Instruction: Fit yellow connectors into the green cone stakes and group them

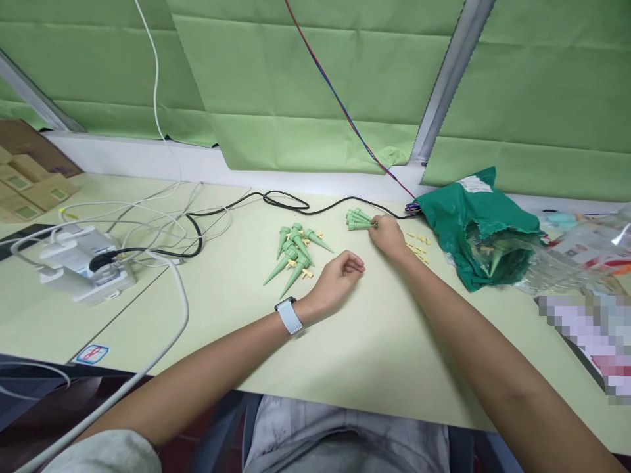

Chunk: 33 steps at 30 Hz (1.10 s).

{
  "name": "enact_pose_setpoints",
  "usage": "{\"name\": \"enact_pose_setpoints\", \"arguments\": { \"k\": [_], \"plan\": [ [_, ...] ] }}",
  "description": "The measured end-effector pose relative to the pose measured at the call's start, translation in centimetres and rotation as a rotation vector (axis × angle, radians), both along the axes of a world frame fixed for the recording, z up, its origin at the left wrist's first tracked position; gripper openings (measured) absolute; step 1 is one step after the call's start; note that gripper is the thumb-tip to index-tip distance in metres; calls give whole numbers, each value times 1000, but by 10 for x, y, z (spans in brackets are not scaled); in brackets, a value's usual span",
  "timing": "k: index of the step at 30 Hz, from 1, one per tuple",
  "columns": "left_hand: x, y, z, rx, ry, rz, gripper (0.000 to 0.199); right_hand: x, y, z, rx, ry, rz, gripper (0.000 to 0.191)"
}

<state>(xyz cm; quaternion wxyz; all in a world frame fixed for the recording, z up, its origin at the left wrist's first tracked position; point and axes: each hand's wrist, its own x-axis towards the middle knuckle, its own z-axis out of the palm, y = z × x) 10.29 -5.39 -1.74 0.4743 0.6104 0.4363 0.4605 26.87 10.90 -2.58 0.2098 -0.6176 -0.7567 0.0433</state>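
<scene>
My right hand point(387, 235) reaches to a small group of green plastic plant-watering spikes point(359, 221), its fingers closed at the pointed end of one. My left hand point(342, 272) rests low over the table, fingers loosely curled, with nothing showing in them. Left of it lies a pile of similar green spikes point(296, 253), several with small yellow valves point(306, 273) on or beside them. More loose yellow valves point(419, 249) lie to the right of my right wrist, partly hidden by the forearm.
An open green plastic bag point(480, 230) with spikes inside stands at the right, beside a clear plastic bottle point(576, 246). Power adapters point(89, 263) and tangled white cables cover the left side. A black cable point(335, 202) runs along the back. Cardboard boxes point(32, 187) sit far left.
</scene>
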Motion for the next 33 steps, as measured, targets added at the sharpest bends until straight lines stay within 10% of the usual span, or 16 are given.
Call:
{"name": "enact_pose_setpoints", "arguments": {
  "k": [13,18,23,33],
  "plan": [
    [-4,-4,7,15,108,-90,11,-26,-45,13,144,46,101,25],
    [-10,-9,14,146,286,-424,14,-69,-61,20,-169,210,390,36],
    [-13,-4,15,127,290,-487,19,-90,-50,16,-261,262,408,6],
    [-3,-9,5,87,288,-171,18,-18,-97,5,-129,822,232,16]
  ]
}}
